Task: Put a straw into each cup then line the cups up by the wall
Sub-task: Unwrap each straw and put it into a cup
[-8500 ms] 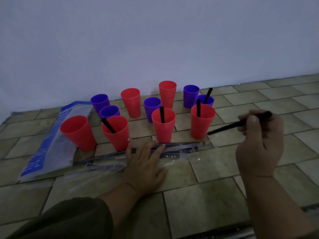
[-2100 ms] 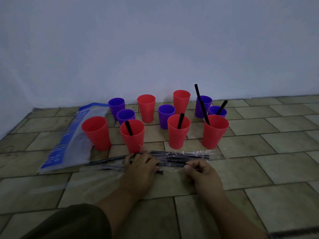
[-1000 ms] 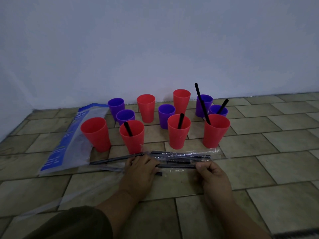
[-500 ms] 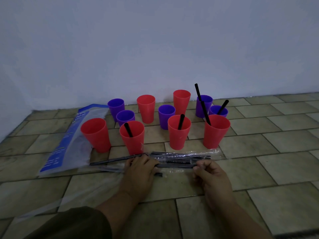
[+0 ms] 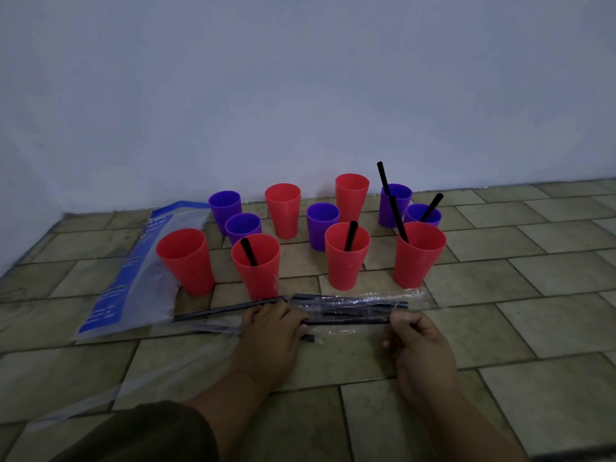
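Several red and purple cups stand in a loose cluster on the tiled floor near the wall (image 5: 300,95). Black straws stand in three front red cups (image 5: 256,268) (image 5: 346,261) (image 5: 418,258) and two right purple cups (image 5: 395,205) (image 5: 422,215). The left red cup (image 5: 185,261) and the other cups behind hold none. A clear pack of black straws (image 5: 353,303) lies in front of the cups. My left hand (image 5: 270,331) presses on the pack. My right hand (image 5: 416,341) pinches the end of one black straw (image 5: 346,321) at the pack's right side.
A blue and white plastic bag (image 5: 133,278) lies flat on the floor left of the cups. A loose clear plastic sheet (image 5: 100,391) trails toward the front left. The wall's corner sits at the far left.
The straw once held in my right hand now stands in the back right purple cup. My right hand came down to the pack and has slid slightly right with a straw end.
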